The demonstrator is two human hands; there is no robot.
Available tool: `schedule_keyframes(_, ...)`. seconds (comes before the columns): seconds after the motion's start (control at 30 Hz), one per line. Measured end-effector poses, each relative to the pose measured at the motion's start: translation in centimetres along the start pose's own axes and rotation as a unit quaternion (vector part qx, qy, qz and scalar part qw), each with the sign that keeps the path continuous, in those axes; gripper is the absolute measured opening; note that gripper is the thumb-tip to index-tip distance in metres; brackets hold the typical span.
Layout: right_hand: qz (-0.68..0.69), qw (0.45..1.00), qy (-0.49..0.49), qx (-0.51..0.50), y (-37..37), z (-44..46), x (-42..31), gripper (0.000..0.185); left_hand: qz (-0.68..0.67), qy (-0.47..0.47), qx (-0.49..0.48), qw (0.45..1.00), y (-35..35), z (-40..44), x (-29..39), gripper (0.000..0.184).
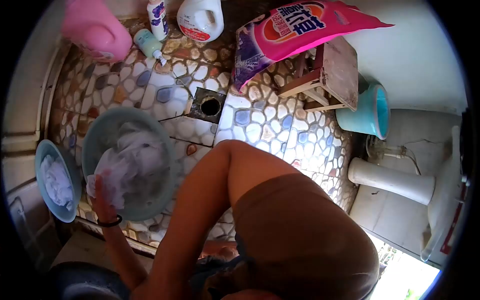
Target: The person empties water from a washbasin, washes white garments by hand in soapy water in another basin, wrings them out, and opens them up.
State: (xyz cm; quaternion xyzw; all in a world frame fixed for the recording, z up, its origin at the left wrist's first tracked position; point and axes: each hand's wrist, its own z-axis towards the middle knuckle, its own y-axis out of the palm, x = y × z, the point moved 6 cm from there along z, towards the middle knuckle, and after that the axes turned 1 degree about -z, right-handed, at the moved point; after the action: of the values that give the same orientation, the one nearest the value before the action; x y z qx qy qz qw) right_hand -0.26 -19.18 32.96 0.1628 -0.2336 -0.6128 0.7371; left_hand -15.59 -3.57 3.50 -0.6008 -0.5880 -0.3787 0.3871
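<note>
- Touched white cloth [131, 155] in a large basin [101, 134] with the left grip [102, 194].
- Wore a black wristband [110, 223] just behind it.
- Had a smaller basin [75, 184] beside, holding a white bundle [56, 181].
- Showed a drain hole [210, 106] in the patterned floor [252, 131].
- Showed a pink bag [295, 31] by a stool [340, 70].

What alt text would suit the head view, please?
A hand wearing a black wristband touches white fabric in a blue-grey basin on a pebble-patterned floor. At left, a second basin holds more white fabric; bottles and a pink printed bag appear along the top.
</note>
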Motion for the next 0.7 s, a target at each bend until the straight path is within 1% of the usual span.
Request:
schedule_keyframes(0.03,0.035,0.999,0.01,-0.011,0.0,0.3,0.1,0.051,0.01,-0.013,-0.028,0.999,-0.8,0.1,0.1,0.031)
schedule_keyframes(0.1,0.048,0.999,0.001,-0.006,-0.2,0.8,0.1,0.054,0.015,-0.04,-0.089,0.995,-0.9,0.4,-0.7,0.032)
schedule_keyframes(0.13,-0.002,0.998,-0.022,0.051,-0.2,0.8,0.0,0.054,-0.063,-0.061,-0.104,0.991,-0.6,0.3,-1.0,0.032)
schedule_keyframes(0.17,-0.261,0.958,-0.11,0.036,-0.3,0.2,-1.4,0.055,-0.079,-0.059,-0.086,0.991,-0.5,0.3,-1.1,0.032)
schedule_keyframes(0.2,-0.501,0.845,-0.187,0.018,-0.4,-0.7,-2.6,0.055,-0.093,-0.054,-0.067,0.992,-0.5,0.4,-1.1,0.032)
schedule_keyframes(0.23,-0.497,0.85,-0.177,0.005,-0.1,-0.8,-2.7,0.055,-0.108,-0.047,-0.049,0.992,-0.2,0.4,-0.8,0.032)
schedule_keyframes(0.27,-0.492,0.854,-0.168,-0.007,0.2,-0.9,-2.9,0.055,-0.088,-0.042,-0.026,0.995,-0.3,0.3,-0.7,0.032)
schedule_keyframes(0.3,-0.24,0.968,-0.072,-0.013,-0.1,-0.6,-2.1,0.055,-0.067,-0.036,-0.002,0.997,-0.4,0.2,-0.7,0.032)
schedule_keyframes(0.33,-0.13,0.991,-0.026,-0.014,-0.1,-0.5,-1.7,0.054,-0.045,-0.033,0.022,0.998,-0.8,0.1,-0.6,0.033)
schedule_keyframes(0.37,-0.019,1.0,0.02,-0.005,-0.1,-0.5,-1.2,0.054,-0.043,-0.041,-0.016,0.998,-1.1,0.5,-0.7,0.033)
schedule_keyframes(0.4,0.017,0.999,0.033,0.002,-0.4,-0.4,-1.0,0.053,-0.046,-0.051,-0.055,0.996,-1.7,1.0,-1.4,0.034)
schedule_keyframes(0.43,0.006,1.0,0.018,0.008,-0.5,-0.9,-1.2,0.051,-0.046,-0.064,-0.095,0.992,-1.1,0.7,-1.2,0.034)
schedule_keyframes(0.47,-0.014,1.0,0.002,0.016,-0.6,-1.4,-1.5,0.05,-0.06,-0.019,-0.05,0.997,-0.5,0.1,-0.8,0.035)
schedule_keyframes(0.57,-0.099,0.993,-0.057,0.044,-1.4,-2.9,-2.7,0.046,-0.078,-0.062,-0.05,0.994,-0.8,0.7,-1.2,0.034)
schedule_keyframes(0.63,-0.212,0.965,-0.113,0.102,-2.9,-4.6,-4.6,0.043,-0.048,-0.051,-0.095,0.993,-1.2,0.7,-1.2,0.033)
schedule_keyframes(0.67,-0.314,0.923,-0.146,0.166,-3.8,-6.1,-6.4,0.042,-0.033,-0.046,-0.115,0.992,-1.6,0.8,-1.4,0.033)
schedule_keyframes(0.7,-0.47,0.829,-0.17,0.25,-4.9,-8.4,-8.9,0.041,-0.12,-0.125,-0.062,0.983,-3.2,1.5,-3.0,0.039)
